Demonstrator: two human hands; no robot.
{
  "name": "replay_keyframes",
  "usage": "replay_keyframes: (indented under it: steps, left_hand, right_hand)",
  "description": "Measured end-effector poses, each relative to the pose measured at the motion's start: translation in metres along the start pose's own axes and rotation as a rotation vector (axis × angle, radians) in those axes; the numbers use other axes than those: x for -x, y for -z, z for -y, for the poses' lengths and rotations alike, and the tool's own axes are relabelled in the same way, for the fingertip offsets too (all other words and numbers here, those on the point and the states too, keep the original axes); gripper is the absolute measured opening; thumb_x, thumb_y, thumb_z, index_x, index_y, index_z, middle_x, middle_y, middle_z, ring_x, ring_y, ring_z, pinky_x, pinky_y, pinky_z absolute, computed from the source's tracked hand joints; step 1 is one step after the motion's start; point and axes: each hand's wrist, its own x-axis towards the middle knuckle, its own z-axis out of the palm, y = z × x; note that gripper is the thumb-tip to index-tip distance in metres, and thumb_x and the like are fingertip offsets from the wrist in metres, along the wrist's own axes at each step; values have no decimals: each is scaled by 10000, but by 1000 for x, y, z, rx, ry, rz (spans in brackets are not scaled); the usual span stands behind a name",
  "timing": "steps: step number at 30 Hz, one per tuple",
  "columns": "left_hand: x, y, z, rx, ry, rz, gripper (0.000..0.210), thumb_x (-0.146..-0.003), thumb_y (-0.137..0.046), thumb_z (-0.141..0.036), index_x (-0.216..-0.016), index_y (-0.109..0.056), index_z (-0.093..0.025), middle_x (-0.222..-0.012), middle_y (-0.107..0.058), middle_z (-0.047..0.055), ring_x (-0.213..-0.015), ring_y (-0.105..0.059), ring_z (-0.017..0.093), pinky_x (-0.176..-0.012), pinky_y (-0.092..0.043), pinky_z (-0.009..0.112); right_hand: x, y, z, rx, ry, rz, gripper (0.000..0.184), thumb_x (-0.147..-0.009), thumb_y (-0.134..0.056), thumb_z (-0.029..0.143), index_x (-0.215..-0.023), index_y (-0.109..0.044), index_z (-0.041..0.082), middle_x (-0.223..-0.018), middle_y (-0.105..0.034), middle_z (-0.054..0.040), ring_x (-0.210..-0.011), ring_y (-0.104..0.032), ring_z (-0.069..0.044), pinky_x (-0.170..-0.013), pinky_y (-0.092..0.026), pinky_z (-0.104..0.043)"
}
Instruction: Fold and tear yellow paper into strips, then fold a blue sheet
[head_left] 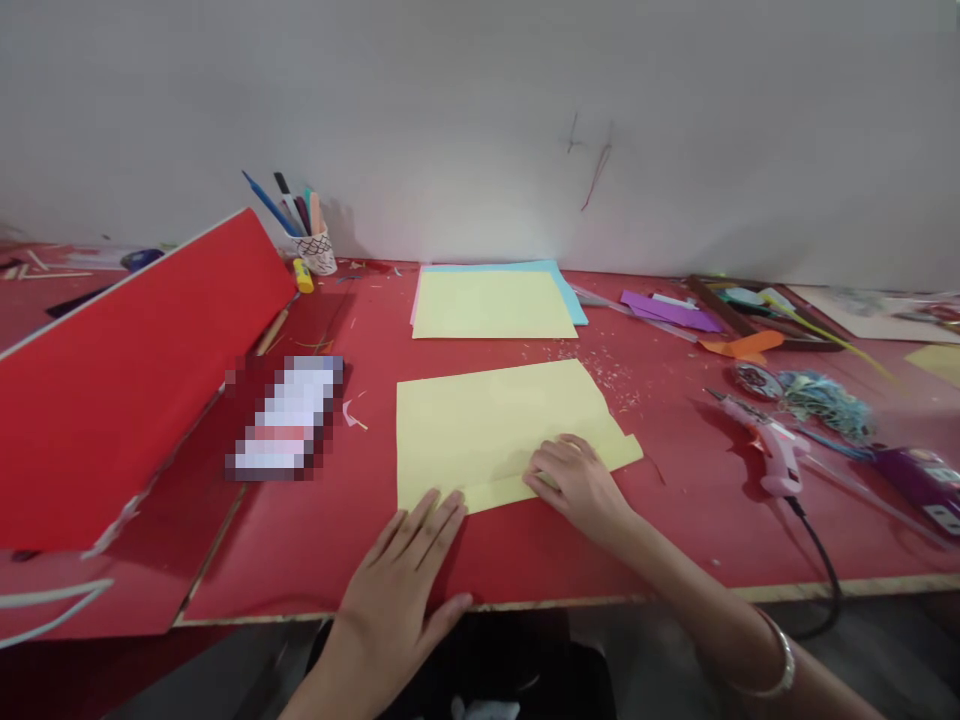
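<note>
A sheet of pale yellow paper point(487, 420) lies before me on the red table, with a narrow strip folded along its near edge. The strip's end juts out at the right corner. My left hand point(409, 570) is spread open, palm down, its fingertips resting on the sheet's near left corner. My right hand point(574, 485) is closed, its curled fingers pressed against the folded strip right of the middle. I see nothing held in it, though its palm side is hidden.
Coloured sheets point(491, 305) are stacked behind. A phone point(289, 415), a large red board point(142, 380) and a pen cup point(316, 250) stand or lie left. Rightward are a pink glue gun point(776, 450) with a cord, tangled thread point(825, 400) and a dark tray point(765, 310).
</note>
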Motion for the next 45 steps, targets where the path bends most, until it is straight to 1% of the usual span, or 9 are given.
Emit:
replay_keyframes:
  steps: [5, 9, 11, 13, 15, 20, 27, 31, 45]
  left_hand:
    - [17, 3, 4, -35, 41, -85, 588, -818, -343, -398, -1335, -142, -203, -1240, -479, 20, -1107, -453, 156, -891, -375, 261]
    - [12, 4, 2, -81, 31, -138, 485, -815, -340, -399, -1253, -358, -191, -1138, -566, 41, -1008, -521, 181, -885, -377, 310]
    - [3, 4, -3, -96, 50, -158, 432, -814, -343, -404, -1144, -486, -164, -1047, -611, 64, -937, -550, 198, -863, -389, 337]
    - [-10, 4, -10, -100, 79, -154, 420, -810, -357, -413, -1083, -533, -146, -967, -629, 79, -880, -564, 206, -836, -404, 357]
    - [-22, 1, -20, -91, 80, -135, 454, -798, -380, -437, -1121, -506, -143, -967, -621, 86, -887, -558, 211, -832, -409, 368]
    - [-42, -8, -37, -34, 16, -79, 615, -778, -332, -532, -1216, -404, -106, -1247, -457, 115, -1109, -421, 263, -881, -376, 435]
    - [-36, -13, -50, -28, 186, 26, 517, -821, -258, -464, -1271, -319, -219, -1329, -357, 47, -1197, -290, 313, -863, -291, 612]
    - [-35, -11, -56, -36, 259, 51, 474, -834, -224, -438, -1265, -322, -266, -1335, -347, 13, -1201, -278, 314, -850, -291, 625]
    - [-35, -13, -56, -50, 253, 31, 482, -826, -242, -448, -1264, -330, -268, -1326, -363, 27, -1193, -288, 312, -859, -283, 621]
  right_hand:
    - [0, -1, 0, 7, 0, -26, 255, -832, -358, 241, -607, -466, 188, -602, -510, 17, -575, -451, -112, -764, -313, -271]
    - [0, -3, 0, 5, -10, -37, 231, -813, -380, 219, -600, -463, 183, -597, -507, 18, -567, -445, -109, -768, -312, -273]
    - [0, -3, 0, 1, -18, -38, 219, -803, -389, 213, -599, -463, 181, -595, -506, 18, -563, -442, -108, -768, -313, -273]
    - [0, -3, 0, 2, -19, -38, 213, -798, -395, 215, -599, -464, 181, -594, -507, 17, -566, -445, -109, -763, -315, -273]
    - [0, -3, 0, 5, -16, -41, 210, -797, -401, 221, -603, -468, 181, -599, -510, 16, -576, -452, -111, -758, -316, -273]
    - [0, -3, 1, 16, -9, -49, 196, -796, -416, 224, -616, -479, 179, -608, -520, 16, -597, -468, -113, -763, -309, -272]
    - [-1, -4, 0, 15, -19, -44, 201, -796, -415, 227, -610, -474, 179, -605, -522, 17, -586, -470, -115, -760, -311, -274]
    - [0, -4, 0, 3, -7, -54, 219, -809, -402, 240, -609, -469, 179, -603, -520, 12, -588, -469, -118, -753, -318, -274]
    - [3, -1, -8, -36, 14, -81, 256, -822, -384, 316, -619, -460, 180, -597, -509, -5, -581, -453, -132, -704, -348, -283]
